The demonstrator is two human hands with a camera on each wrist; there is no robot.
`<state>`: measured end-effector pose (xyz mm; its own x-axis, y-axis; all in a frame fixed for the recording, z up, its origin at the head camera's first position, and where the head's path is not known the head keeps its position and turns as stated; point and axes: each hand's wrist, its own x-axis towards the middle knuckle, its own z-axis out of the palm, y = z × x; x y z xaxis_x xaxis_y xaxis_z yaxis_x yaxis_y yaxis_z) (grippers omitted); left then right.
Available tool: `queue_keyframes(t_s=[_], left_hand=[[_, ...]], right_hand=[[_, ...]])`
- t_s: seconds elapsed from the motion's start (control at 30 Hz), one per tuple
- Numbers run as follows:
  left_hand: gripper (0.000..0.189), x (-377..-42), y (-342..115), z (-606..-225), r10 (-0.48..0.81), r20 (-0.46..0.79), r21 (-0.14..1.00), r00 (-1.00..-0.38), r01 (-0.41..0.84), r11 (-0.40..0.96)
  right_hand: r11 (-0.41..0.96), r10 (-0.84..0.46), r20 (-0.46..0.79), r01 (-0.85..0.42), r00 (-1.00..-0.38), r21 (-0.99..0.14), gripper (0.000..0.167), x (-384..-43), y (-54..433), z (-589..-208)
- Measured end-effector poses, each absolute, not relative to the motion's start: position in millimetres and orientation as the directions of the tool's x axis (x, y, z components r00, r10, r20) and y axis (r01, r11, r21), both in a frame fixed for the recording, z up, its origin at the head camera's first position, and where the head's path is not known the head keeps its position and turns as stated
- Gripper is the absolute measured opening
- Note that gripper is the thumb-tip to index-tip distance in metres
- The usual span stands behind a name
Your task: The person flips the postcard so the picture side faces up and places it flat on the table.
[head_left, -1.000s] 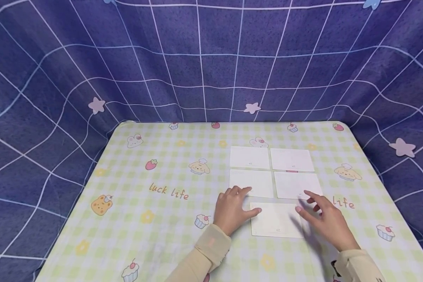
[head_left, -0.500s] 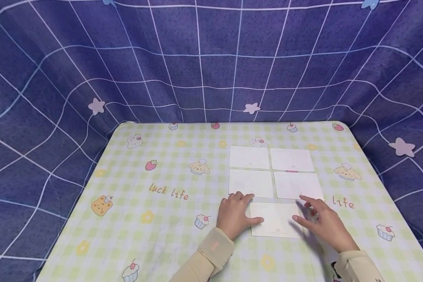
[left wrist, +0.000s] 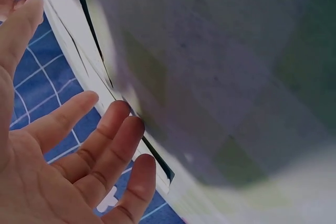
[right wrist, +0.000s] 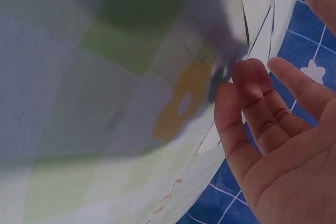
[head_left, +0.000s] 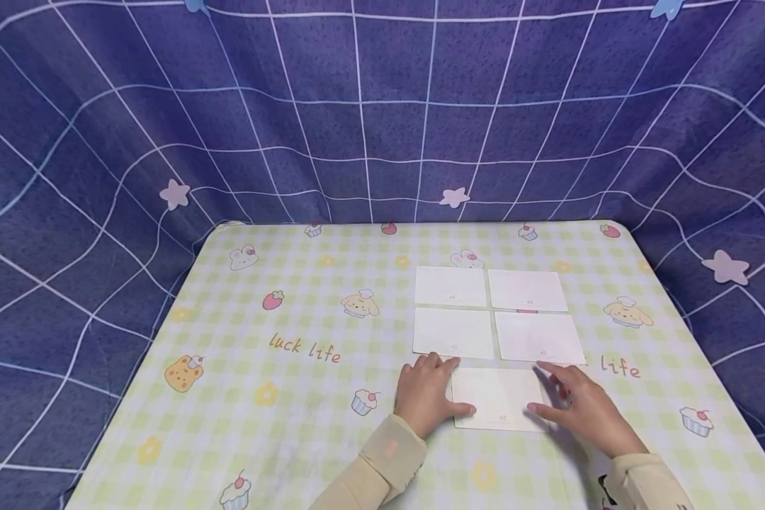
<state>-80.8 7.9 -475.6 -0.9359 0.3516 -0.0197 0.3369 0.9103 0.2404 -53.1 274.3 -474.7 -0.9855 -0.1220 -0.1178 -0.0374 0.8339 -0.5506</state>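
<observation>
1. Biggest thing first: the checked tablecloth (head_left: 319, 432). It looks pretty flat round the cards, so for small tweaks I'd slide rather than lift.
2. Next, the two-by-two block: far-left card (head_left: 450, 286), far-right card (head_left: 528, 290), middle-left card (head_left: 453, 333), middle-right card (head_left: 540, 337). Narrow gaps all round, so keep your knuckles off these.
3. The near card (head_left: 500, 393) is the one being worked, imo. It lies flat between the hands, just below the block, straddling its centre gap. Work both sides evenly or it'll probably twist.
4. Left hand (head_left: 423, 397): fingers relaxed and spread, thumb well apart from index, gripping nothing. Right hand (head_left: 586, 411): same deal, wide and loose.
5. Thumbs seem to reach over the card's sides; can't tell if they're pressing. Go light, thin card could bend.
6. Tiny printed mark (head_left: 502, 418) near the bottom edge: handy for checking it's straight.
</observation>
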Motion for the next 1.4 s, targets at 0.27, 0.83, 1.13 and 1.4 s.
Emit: queue_keyframes(t_s=[0.27,0.83,1.13,1.4], left_hand=[[0.085,-79.3,9.7,-475.8,0.362,-0.031,0.204,-0.932,0.348,0.915],[0.084,-80.1,13.8,-477.9,0.358,-0.052,0.126,-0.932,0.350,0.928],[0.081,-79.2,14.5,-480.0,0.361,-0.040,0.108,-0.932,0.356,0.928],[0.080,-78.9,13.8,-479.8,0.360,-0.042,0.122,-0.932,0.353,0.928]], right_hand=[[0.841,-0.130,-0.194,-0.005,-0.972,-0.541,0.087,-54.1,273.2,-474.5],[0.851,-0.131,-0.265,0.029,-0.955,-0.525,0.093,-59.7,272.0,-475.4],[0.854,-0.135,-0.261,0.021,-0.956,-0.520,0.094,-58.6,272.3,-477.8],[0.853,-0.141,-0.224,-0.003,-0.964,-0.522,0.091,-58.9,273.0,-480.2]])
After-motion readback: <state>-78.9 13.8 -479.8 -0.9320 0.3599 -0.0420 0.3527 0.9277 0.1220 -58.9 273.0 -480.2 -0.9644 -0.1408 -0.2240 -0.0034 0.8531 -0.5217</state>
